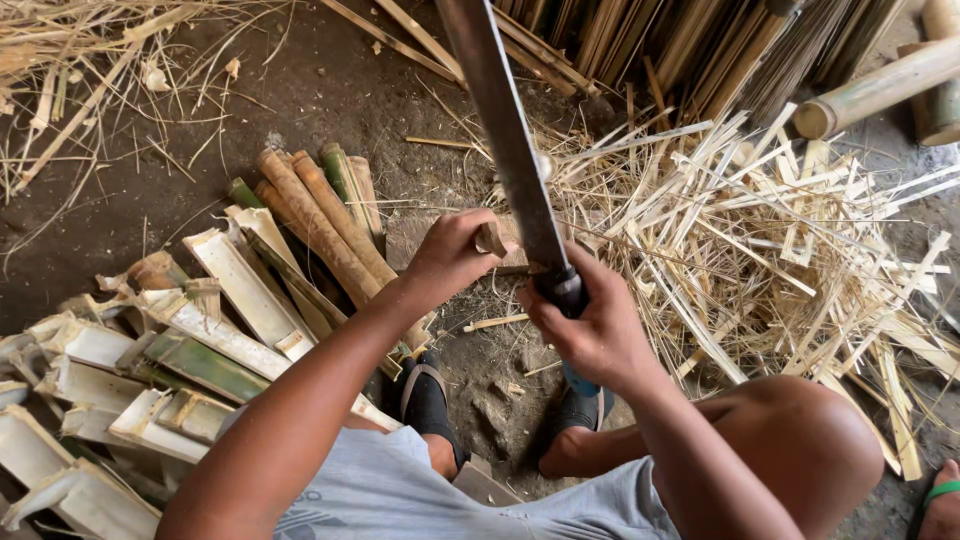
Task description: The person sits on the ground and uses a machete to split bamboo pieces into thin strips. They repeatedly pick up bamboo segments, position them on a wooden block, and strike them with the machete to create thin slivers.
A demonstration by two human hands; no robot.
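Observation:
My right hand (598, 325) grips the handle of a long machete (505, 130), whose blade points up and away toward the top of the view. My left hand (452, 252) holds a small upright piece of bamboo (490, 238) right beside the blade, over a wooden block partly hidden by both hands. My feet in dark sandals (428, 398) rest on the dirt below the hands.
Split bamboo halves and short bamboo sections (215, 320) are piled at the left. Thin pale bamboo slivers (760, 250) lie heaped at the right. Bundled sticks (690, 40) and a thick bamboo pole (880, 88) lie at the top right. Dark earth floor (330, 90) is all around.

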